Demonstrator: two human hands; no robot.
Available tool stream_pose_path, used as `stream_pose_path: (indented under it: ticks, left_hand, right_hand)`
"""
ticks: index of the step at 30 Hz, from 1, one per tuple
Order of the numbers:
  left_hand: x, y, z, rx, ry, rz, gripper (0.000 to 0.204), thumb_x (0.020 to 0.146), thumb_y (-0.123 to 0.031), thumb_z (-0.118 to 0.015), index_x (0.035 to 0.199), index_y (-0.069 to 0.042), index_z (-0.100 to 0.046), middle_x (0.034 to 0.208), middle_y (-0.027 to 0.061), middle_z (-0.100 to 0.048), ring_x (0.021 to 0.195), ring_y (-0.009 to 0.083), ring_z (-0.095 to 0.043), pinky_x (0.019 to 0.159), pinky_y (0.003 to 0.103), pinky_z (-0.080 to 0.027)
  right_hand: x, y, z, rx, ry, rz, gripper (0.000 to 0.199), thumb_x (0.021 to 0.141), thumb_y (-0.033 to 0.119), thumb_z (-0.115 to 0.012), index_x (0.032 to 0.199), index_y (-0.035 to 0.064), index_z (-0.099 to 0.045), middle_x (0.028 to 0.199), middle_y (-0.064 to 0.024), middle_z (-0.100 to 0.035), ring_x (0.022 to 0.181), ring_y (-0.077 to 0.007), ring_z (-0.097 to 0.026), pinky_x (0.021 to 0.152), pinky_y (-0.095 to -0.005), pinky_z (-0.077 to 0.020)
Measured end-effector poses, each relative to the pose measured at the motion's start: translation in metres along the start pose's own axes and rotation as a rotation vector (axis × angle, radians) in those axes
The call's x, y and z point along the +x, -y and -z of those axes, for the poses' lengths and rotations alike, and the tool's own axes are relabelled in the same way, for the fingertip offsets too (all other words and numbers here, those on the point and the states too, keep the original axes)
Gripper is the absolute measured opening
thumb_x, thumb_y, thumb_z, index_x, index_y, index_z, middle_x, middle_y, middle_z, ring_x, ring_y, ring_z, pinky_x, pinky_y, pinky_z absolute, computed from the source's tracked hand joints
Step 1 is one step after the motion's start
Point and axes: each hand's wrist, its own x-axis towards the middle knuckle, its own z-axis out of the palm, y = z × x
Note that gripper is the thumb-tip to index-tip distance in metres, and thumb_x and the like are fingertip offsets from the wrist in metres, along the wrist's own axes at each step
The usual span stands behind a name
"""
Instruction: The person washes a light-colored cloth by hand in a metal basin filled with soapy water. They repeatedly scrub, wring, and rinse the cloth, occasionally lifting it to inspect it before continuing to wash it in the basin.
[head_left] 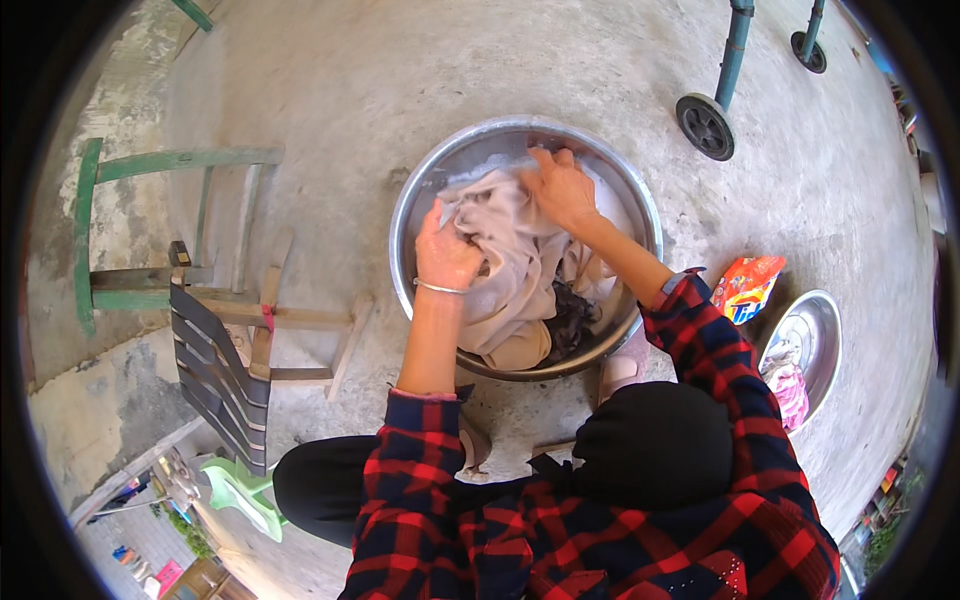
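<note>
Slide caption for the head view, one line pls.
Left hand grips beige cloth, right hand at its far side, in a round metal basin on a concrete floor.

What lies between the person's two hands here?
Bunched beige cloth lies between the left hand and the right hand, inside the large metal basin; the head view shows it.

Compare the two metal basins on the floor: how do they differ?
Size: the big basin looks much wider than the small basin.
Contents: the big basin holds beige cloth and dark cloth; the small basin holds pink cloth.
Handling: both hands, left hand and right hand, are in the big basin; neither touches the small basin.
Shared: both are silvery, open-topped and hold cloth.
</note>
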Motion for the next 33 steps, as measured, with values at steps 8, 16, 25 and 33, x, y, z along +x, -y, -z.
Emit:
stream_pose_path:
  ticks: [8,16,25,33]
  left_hand:
    - [-0.008,0.014,-0.004,0.126,-0.155,-0.169,0.059,0.088,-0.041,-0.064,0.137,-0.020,-0.041,0.139,0.0120,-0.038,0.125,0.0360,-0.038,0.103,0.056,-0.034]
    - [-0.019,0.008,0.010,0.251,0.292,-0.132,0.044,0.098,-0.048,-0.044,0.109,-0.008,-0.059,0.094,0.0085,-0.061,0.084,0.0206,-0.060,0.078,0.036,-0.050]
    - [-0.043,0.014,-0.053,0.145,0.821,-0.237,0.031,0.098,-0.036,-0.045,0.107,-0.010,-0.060,0.104,0.0075,-0.063,0.094,0.0196,-0.061,0.085,0.038,-0.052]
    - [-0.150,-0.001,-0.185,0.386,0.443,-0.180,0.027,0.094,-0.030,-0.048,0.100,-0.007,-0.063,0.098,0.0085,-0.068,0.092,0.0226,-0.066,0.086,0.038,-0.054]
  right_hand:
    - [-0.008,0.010,0.013,0.113,0.289,0.104,0.034,0.085,0.024,-0.058,0.118,0.0165,-0.060,0.107,-0.0090,-0.061,0.102,-0.0288,-0.058,0.078,-0.0425,-0.0512]
    - [-0.047,0.143,0.129,0.751,0.155,0.406,0.029,0.086,0.035,-0.058,0.079,0.0077,-0.064,0.075,-0.0138,-0.061,0.076,-0.0316,-0.062,0.069,-0.0397,-0.0491]
    - [-0.033,0.171,0.193,-0.016,-0.164,0.599,0.030,0.093,0.031,-0.050,0.078,0.0076,-0.061,0.069,-0.0122,-0.064,0.060,-0.0310,-0.065,0.051,-0.0436,-0.0516]
    - [-0.013,0.175,0.282,0.261,-0.159,0.010,0.034,0.092,0.032,-0.056,0.080,0.0025,-0.067,0.073,-0.0196,-0.066,0.069,-0.0317,-0.067,0.061,-0.0402,-0.0531]
